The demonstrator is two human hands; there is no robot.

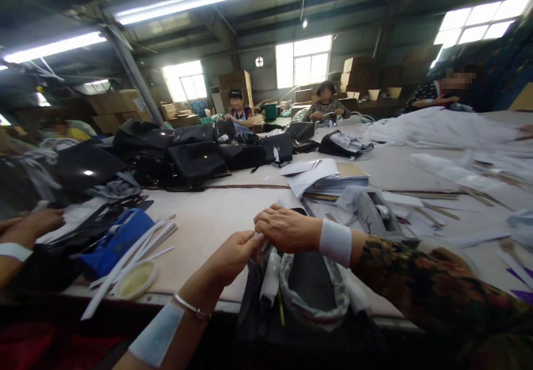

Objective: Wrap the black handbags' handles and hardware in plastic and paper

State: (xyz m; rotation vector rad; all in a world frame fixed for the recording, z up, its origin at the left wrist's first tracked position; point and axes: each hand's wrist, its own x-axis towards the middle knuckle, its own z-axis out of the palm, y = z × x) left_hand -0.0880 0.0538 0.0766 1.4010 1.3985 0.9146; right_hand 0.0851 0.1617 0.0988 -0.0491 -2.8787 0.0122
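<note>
A black handbag (310, 325) is right in front of me at the table's edge. Its looped handle (333, 303) is wrapped in clear plastic, and a white wrapped piece (270, 278) stands beside it. Above the bag's left side, my left hand (237, 256) is closed, thumb and fingers pinching what looks like clear plastic wrapping. My right hand (287, 229) meets it from the right, fingers curled over the same spot. The fingers mostly hide what lies between them. Both wrists have pale patches wrapped round them.
A co-worker's hand (39, 223) is at the far left, near a blue pouch (119, 242), white strips (133, 253) and a round shallow dish (136, 279). Black bags (195, 161) pile up behind. Paper sheets (314, 174) and a grey tape dispenser (377, 214) lie ahead right. Several people sit across.
</note>
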